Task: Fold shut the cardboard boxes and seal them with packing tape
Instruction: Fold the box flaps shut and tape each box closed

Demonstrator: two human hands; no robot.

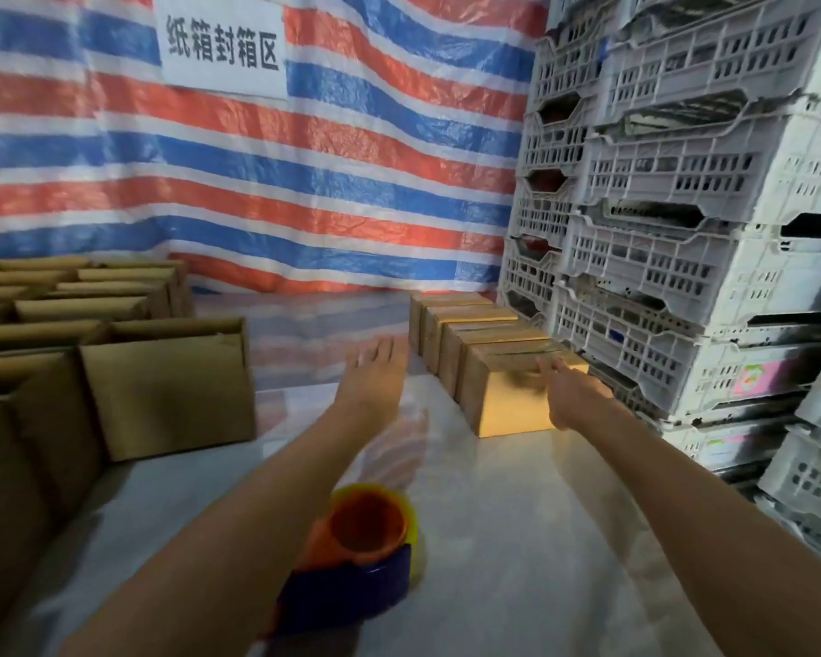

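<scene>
- at nine o'clock the open cardboard boxes [167,386] wait unfolded, grouped within my reach.
- near six o'clock the tape dispenser [361,557] lies set down, freeing both hands.
- my left hand [375,372] is spread and empty, hovering toward twelve.
- at one o'clock my right hand [572,388] rests on the nearest sealed box [513,395]; its grip is blurred, i cannot tell.
- that box ends a row beside the plastic crates [683,230], i judge for tidy stacking.

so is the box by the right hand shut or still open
Shut: the nearest box by the right hand shows a flat closed top, unlike the open boxes on the left.
</scene>
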